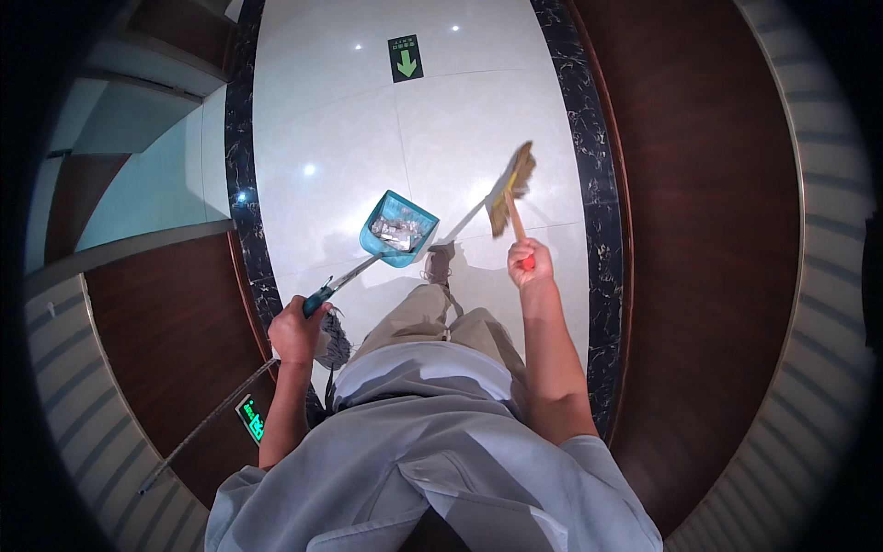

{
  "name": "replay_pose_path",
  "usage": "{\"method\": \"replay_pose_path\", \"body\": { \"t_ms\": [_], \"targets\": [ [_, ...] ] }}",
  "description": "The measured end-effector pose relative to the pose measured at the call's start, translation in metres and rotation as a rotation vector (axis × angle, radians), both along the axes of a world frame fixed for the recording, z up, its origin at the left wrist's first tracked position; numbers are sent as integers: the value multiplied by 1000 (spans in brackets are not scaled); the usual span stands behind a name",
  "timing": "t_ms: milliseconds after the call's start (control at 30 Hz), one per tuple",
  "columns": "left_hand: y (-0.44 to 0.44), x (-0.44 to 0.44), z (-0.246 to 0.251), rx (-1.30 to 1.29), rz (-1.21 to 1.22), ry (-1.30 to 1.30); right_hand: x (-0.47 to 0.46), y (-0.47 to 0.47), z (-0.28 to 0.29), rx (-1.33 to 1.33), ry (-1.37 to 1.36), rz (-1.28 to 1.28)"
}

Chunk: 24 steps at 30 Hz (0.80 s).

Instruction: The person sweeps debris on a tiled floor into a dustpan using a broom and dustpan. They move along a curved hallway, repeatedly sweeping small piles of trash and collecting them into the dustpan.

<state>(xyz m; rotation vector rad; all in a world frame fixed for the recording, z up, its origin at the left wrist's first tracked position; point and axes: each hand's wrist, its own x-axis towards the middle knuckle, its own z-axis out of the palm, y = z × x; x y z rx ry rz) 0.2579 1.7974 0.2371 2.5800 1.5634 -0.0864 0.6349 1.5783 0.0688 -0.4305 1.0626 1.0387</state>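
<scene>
My left hand (296, 330) is closed on the handle of a teal long-handled dustpan (370, 243), which lies over the pale tiled floor before me. Crumpled silvery and whitish litter (399, 233) fills part of its pan. In my right hand (530, 262) is the red-tipped wooden handle of a broom (512, 190) with a yellow head and tan bristles. The broom head is to the right of the dustpan, apart from it, and looks slightly blurred. Whether its bristles touch the floor, I cannot tell.
A grey mop head (336, 341) rests beside my left forearm; a thin pole (207, 424) leans at the left. Dark marbled borders (600, 207) and brown wall panels (703, 228) flank the corridor. A green arrow sign (405, 59) is on the floor ahead, and a lit green sign (251, 418) on the left.
</scene>
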Motion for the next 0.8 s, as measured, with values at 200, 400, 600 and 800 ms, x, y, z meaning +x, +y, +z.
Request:
{"method": "replay_pose_path", "body": {
  "t_ms": [200,400,600,800],
  "targets": [
    [-9,18,-3,25,31,23,53,-46,21,195,126,-178],
    [-19,54,-9,10,47,44,60,-130,25,-96,-231,107],
    [-32,72,-12,24,127,55,84,-186,-12,-346,-72,110],
    [-46,102,-13,28,236,49,170,-183,-43,-372,2,-56]
  ]
}}
